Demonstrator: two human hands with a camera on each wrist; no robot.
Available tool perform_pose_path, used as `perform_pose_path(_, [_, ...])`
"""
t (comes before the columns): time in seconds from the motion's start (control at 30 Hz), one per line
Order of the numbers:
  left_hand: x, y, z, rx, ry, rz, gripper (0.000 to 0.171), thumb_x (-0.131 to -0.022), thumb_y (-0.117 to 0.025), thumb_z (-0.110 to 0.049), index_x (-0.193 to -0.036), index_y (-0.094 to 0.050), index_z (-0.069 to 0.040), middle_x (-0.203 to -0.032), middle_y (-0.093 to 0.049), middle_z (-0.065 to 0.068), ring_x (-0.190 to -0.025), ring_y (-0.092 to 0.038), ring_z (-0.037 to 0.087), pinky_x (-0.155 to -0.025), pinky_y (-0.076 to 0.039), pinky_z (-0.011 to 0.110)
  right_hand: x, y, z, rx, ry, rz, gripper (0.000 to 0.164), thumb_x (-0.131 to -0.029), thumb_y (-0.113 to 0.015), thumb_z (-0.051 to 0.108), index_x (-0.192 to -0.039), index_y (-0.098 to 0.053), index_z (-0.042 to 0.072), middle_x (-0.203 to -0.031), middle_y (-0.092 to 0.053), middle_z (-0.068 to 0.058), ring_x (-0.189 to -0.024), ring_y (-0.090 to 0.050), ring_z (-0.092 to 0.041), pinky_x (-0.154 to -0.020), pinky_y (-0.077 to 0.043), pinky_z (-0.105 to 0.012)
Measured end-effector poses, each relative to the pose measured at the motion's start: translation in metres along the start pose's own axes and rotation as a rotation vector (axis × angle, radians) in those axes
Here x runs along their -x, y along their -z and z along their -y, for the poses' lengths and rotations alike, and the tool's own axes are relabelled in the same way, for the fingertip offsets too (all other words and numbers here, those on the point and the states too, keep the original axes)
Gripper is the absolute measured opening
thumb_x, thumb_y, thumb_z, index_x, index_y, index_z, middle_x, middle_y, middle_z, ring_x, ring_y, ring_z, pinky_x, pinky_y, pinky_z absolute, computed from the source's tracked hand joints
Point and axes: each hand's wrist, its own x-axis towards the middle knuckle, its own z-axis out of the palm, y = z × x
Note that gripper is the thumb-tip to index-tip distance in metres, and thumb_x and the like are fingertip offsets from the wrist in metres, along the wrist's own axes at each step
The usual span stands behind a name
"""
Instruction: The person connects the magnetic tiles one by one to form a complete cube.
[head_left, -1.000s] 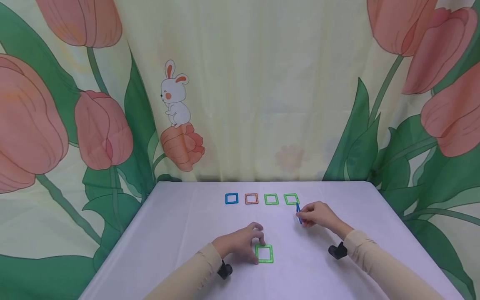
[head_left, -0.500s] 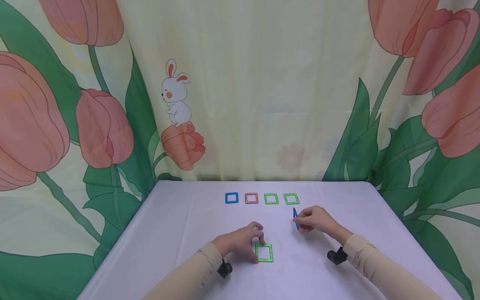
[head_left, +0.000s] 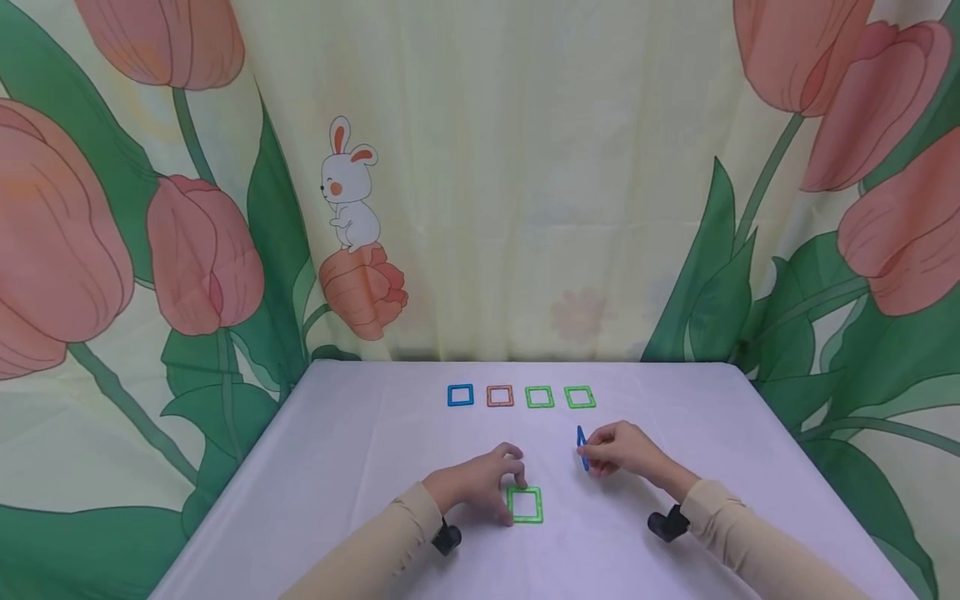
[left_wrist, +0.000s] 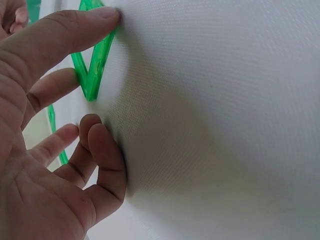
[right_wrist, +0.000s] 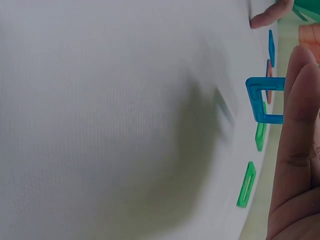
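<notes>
My left hand [head_left: 476, 487] holds a green hollow square tile [head_left: 540, 505] near the front of the white table, its thumb at the near left corner and a finger at the far edge. In the left wrist view, thumb and finger span the green plastic frame [left_wrist: 98, 62], while the other fingers are bent beside it. To the right and farther back, my right hand [head_left: 618, 447] pinches a blue hollow square tile [head_left: 581, 435], held on edge above the table. The right wrist view shows part of this blue tile [right_wrist: 256, 105] sticking out past the fingertips, the rest hidden by them.
Along the back of the white-clothed table [head_left: 360, 467] lie a blue tile [head_left: 461, 405], an orange tile [head_left: 500, 405], a green tile [head_left: 541, 407] and another green tile [head_left: 582, 407], spaced in a row. Behind the table hangs a tulip-printed curtain [head_left: 480, 208].
My right hand has come nearer and a little left, carrying the blue tile away from the rightmost green tile in the back row. The left hand and its green tile have stayed in place.
</notes>
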Motion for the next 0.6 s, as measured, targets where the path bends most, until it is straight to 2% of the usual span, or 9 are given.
perform_pose_path(0.33, [0.000, 0.000, 0.001, 0.002, 0.005, -0.004, 0.038, -0.072, -0.096, -0.024, -0.100, -0.071, -0.033, -0.158, -0.039, -0.004, -0.126, -0.058, 0.018, -0.107, -0.051, 0.037, 0.009, -0.010, 0.006, -0.049, 0.040, 0.059, 0.023, -0.093, -0.077, 0.023, -0.088, -0.072, 0.001, -0.070, -0.071, -0.002, -0.065, -0.067, -0.013, -0.064, -0.060, -0.031])
perform_pose_path(0.6, [0.000, 0.000, 0.001, -0.008, 0.005, 0.005, 0.038, -0.074, -0.095, -0.025, -0.102, -0.070, -0.035, -0.159, -0.039, -0.004, -0.129, -0.058, 0.020, -0.106, -0.051, 0.039, 0.015, -0.019, 0.009, -0.052, 0.041, 0.088, 0.022, -0.094, -0.076, 0.025, -0.088, -0.073, 0.004, -0.071, -0.071, -0.002, -0.066, -0.068, -0.013, -0.065, -0.060, -0.030])
